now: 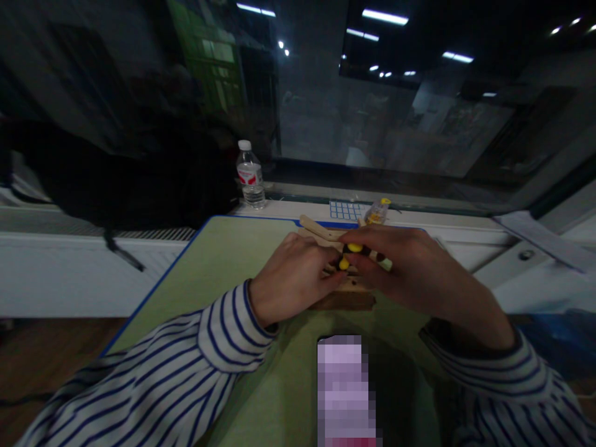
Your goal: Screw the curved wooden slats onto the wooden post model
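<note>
My left hand (298, 273) and my right hand (410, 264) meet over a wooden block-like piece (342, 302) on the green table. Between their fingertips is a small black-and-yellow item (354, 247), pinched by the right thumb and fingers; its kind is not clear. A smaller yellow, drop-shaped part (343, 264) shows at the left fingertips. The left fingers are curled, with thumb and forefinger close to that part. Behind the hands, a flat wooden strip (314, 228) slants out from the wooden piece. The fingers hide much of the wood.
A phone with a blurred screen (344, 391) lies on the green tabletop (223, 254) nearest me. On the sill stand a water bottle (251, 177) and a small clear, yellow-capped container (377, 212), beside a blue grid sheet (347, 210). A black bag (153, 180) sits at left.
</note>
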Motion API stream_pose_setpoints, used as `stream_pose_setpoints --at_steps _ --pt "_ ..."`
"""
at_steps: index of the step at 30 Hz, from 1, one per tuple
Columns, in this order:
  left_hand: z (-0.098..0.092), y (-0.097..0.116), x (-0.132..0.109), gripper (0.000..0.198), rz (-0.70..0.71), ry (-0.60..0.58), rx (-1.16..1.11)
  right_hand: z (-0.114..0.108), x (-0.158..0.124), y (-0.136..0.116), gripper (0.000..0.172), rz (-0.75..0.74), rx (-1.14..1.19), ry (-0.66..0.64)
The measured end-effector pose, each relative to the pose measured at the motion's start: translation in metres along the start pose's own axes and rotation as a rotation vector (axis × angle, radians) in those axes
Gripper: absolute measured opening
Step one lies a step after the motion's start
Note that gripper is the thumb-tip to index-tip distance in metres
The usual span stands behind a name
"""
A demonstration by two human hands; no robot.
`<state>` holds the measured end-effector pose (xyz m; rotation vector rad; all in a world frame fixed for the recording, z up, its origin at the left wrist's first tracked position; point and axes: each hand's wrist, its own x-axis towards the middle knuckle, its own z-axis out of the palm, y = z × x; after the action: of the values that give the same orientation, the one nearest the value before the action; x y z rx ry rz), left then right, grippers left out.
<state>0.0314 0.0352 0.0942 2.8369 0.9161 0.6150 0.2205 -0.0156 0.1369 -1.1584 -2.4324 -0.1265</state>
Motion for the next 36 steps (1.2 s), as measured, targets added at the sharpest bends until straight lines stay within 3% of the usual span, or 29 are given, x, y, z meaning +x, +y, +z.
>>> stream_pose_setpoints --at_steps 13,25,36 --pt "-0.0031 0.0013 0.0011 0.031 -0.037 0.017 -0.004 0.0004 0.0007 0.0005 0.02 0.025 -0.053 0.009" --pt "-0.0004 0.0015 0.0011 0.022 -0.008 0.079 0.004 0.0014 0.0027 -0.0002 0.023 0.045 -0.074 0.024" --pt "-0.0002 -0.0003 0.0009 0.023 0.018 0.06 0.058 0.0 0.001 -0.0011 0.03 -0.006 -0.01 0.035"
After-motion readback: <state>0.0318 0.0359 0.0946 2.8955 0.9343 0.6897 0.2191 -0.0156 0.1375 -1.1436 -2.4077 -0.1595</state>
